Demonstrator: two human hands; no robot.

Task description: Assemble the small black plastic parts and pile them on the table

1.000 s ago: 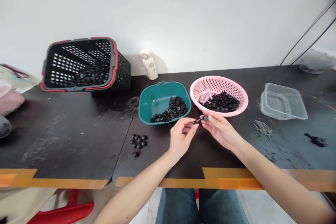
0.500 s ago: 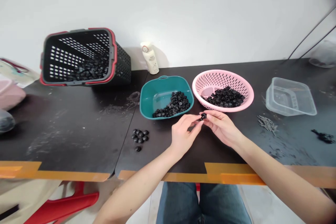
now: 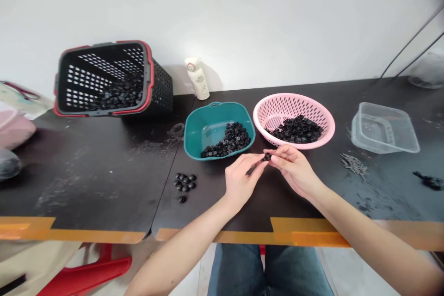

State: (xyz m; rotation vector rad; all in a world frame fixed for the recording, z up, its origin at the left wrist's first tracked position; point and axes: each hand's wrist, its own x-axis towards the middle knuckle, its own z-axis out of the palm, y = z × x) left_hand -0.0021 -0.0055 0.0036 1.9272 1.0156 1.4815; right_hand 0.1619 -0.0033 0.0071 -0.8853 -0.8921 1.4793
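Pinching this little black plastic part (image 3: 266, 157) between left hand (image 3: 241, 179) and right hand (image 3: 294, 171) works best with the fingers snug on it from both sides, low and steady, teal tub (image 3: 217, 111) just past them.

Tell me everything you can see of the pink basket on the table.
The pink basket is a round, shallow bowl of what looks like plastic, its wall pierced with rows of slanted slots. It sits flat on the black table, holding a heap of small black pieces. The teal tub stands right beside its left side, and the right hand is just in front of its near rim.
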